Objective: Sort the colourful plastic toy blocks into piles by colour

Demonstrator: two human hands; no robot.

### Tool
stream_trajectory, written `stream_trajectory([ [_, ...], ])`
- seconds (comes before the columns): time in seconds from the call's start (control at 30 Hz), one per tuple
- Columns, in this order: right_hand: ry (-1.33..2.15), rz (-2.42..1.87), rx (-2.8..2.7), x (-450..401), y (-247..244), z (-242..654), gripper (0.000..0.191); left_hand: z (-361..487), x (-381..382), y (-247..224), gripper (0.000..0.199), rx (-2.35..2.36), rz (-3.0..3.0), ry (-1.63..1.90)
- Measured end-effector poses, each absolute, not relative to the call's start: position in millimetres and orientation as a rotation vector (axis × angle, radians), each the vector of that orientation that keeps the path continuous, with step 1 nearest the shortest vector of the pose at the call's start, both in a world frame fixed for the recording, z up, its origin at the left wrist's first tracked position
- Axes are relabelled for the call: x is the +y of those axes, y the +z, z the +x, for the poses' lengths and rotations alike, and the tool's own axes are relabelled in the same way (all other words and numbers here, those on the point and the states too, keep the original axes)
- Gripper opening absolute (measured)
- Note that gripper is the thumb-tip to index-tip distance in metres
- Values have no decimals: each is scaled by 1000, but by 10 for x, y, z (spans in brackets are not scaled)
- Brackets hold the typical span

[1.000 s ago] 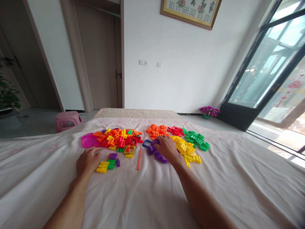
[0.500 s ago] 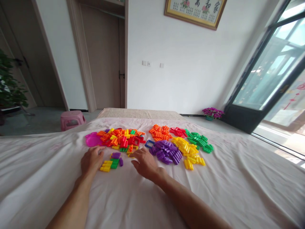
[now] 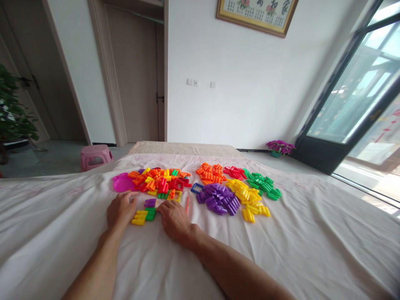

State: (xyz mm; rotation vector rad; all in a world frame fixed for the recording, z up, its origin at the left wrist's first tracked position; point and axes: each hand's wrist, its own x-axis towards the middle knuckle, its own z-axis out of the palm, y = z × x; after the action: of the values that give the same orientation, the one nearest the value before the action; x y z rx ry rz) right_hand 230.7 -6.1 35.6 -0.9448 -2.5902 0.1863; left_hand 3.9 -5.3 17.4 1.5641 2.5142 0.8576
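L hand loosely parted, R hand (grip unclear) nr green blocks.

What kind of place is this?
Probably a room in a home: a framed picture hangs on the white wall, a pink plastic stool stands on the floor, and a brown door is set in the wall behind.

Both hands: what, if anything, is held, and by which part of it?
Right hand: cannot tell, any grip is hidden. Left hand: nothing visibly held.
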Motion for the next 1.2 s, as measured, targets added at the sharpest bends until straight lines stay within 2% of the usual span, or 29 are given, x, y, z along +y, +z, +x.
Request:
stream_trajectory([
  [0.13, 219, -982, -2571, -17, 486, 2463, 34, 44, -55, 190, 43, 2513, 1550, 831],
  [0.4, 154, -1410, -2552, 206, 1224, 3122, 28, 60, -68, 217, 43, 2500, 1556, 834],
  [0.6, -45, -1681, -2530, 318, 1346, 3338, 27, 52, -60, 191, 41, 2518, 1572, 863],
  [0.93, 221, -982, -2606, 49, 899, 2654, 38, 74, -55, 194, 44, 2516, 1647, 799],
  [1.1, 231, -877, -2611, 26, 687, 2362, 40, 123, -58, 206, 62, 2504, 1714, 744],
  [1.2, 207, -879, -2622, 62, 607, 2281, 39, 148, -63, 213, 63, 2507, 1745, 726],
])
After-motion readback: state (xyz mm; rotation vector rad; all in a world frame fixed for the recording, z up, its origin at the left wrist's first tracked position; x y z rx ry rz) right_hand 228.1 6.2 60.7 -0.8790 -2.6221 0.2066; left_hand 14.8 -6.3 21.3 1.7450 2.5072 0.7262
